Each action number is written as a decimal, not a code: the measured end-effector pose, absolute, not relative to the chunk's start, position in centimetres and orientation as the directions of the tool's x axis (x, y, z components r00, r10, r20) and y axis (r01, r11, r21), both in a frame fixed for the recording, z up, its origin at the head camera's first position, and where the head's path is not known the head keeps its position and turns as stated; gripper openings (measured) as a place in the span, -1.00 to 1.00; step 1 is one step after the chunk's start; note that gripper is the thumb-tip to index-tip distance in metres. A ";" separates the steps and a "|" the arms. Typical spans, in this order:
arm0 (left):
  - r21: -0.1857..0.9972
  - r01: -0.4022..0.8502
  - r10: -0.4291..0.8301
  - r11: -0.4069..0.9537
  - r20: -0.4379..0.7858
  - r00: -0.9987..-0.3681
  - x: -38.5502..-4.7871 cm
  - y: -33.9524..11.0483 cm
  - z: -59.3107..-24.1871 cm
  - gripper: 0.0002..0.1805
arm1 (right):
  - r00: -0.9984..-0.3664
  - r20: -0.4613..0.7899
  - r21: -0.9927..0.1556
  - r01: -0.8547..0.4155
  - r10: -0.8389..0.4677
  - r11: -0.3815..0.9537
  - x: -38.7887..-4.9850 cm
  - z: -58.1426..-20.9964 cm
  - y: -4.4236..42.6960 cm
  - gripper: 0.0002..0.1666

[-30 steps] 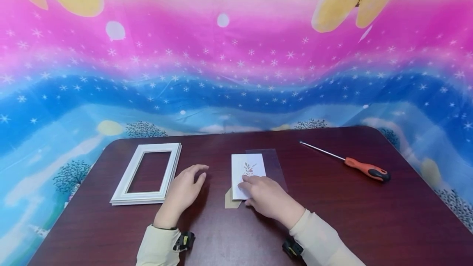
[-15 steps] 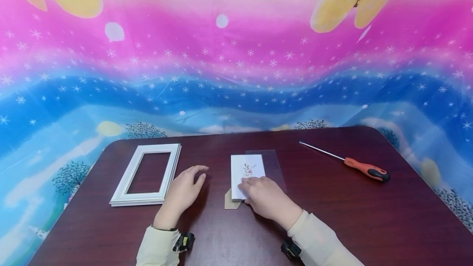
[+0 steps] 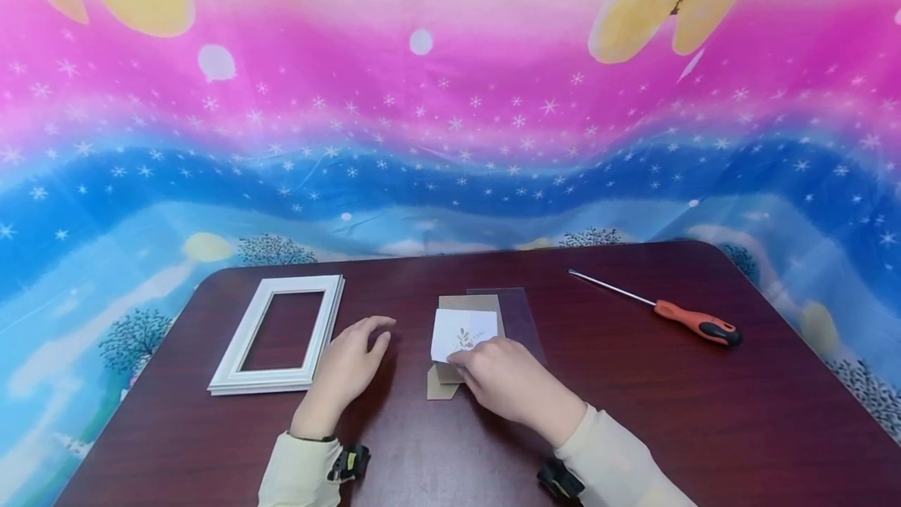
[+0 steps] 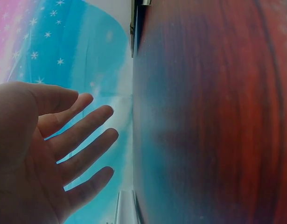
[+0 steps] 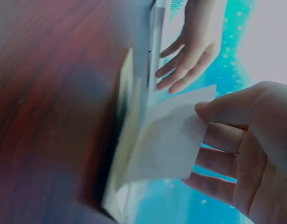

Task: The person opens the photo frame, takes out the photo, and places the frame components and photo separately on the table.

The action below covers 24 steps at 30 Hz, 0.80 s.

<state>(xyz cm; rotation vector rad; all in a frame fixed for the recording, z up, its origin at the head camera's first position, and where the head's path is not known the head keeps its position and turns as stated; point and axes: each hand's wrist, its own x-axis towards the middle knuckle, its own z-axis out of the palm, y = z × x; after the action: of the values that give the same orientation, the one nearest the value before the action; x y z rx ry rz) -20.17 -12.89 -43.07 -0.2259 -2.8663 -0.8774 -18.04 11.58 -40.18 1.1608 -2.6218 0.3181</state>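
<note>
In the head view my right hand [image 3: 510, 378] pinches the near edge of a white card [image 3: 450, 325] with a small plant print. The right wrist view shows thumb and fingers on the card's edge; the card [image 5: 169, 144] bends up from the stack. Beneath it lies a brown backing board [image 3: 450, 301] with a pointed tab at its near end. A clear sheet [image 3: 522, 321] sticks out on the right side. My left hand [image 3: 352, 370] holds nothing, its fingers relaxed and spread, just right of the white picture frame [image 3: 248, 331].
A screwdriver [image 3: 697, 321] with an orange and black handle lies at the right of the dark red-brown table [image 3: 394, 460]. A printed cloth [image 3: 450, 163] hangs behind the table's far edge.
My right hand has gone from resting on the card to pinching it. The card's near edge has come up off the stack, baring the brown board. My left hand has stayed in place.
</note>
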 end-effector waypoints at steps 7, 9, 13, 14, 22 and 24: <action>0.544 0.178 0.099 0.820 0.172 -0.980 -20.2 -13.0 -43.2 -0.68 | -0.654 0.326 -0.138 -0.748 -0.683 0.650 -17.3 -38.6 11.5 -0.91; 0.545 0.178 0.100 0.819 0.170 -0.980 -20.2 -13.1 -43.2 -0.68 | -0.658 0.327 -0.164 -0.746 -0.678 0.645 -17.1 -38.1 11.7 -0.88; 0.550 0.178 0.102 0.816 0.167 -0.981 -20.3 -13.2 -43.3 -0.67 | -0.654 0.362 -0.210 -0.752 -0.664 0.625 -17.0 -37.2 12.1 -0.84; 0.552 0.179 0.103 0.814 0.166 -0.981 -20.3 -13.2 -43.3 -0.67 | -0.642 0.390 -0.214 -0.760 -0.660 0.613 -17.0 -37.0 12.2 -0.84; 0.556 0.187 0.110 0.810 0.170 -0.979 -20.3 -13.4 -43.4 -0.68 | -0.485 0.685 -0.216 -0.848 -0.543 0.485 -17.6 -36.3 13.4 -0.78; 0.557 0.186 0.108 0.809 0.170 -0.980 -20.3 -13.3 -43.4 -0.68 | -0.468 0.711 -0.216 -0.856 -0.525 0.471 -17.7 -36.2 13.6 -0.76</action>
<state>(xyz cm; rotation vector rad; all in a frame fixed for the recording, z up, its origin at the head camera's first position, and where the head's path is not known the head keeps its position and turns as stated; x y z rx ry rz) -20.30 -13.35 -43.37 -0.2339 -2.8639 -0.9017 -17.74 13.64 -36.16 1.1407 -2.1552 0.7645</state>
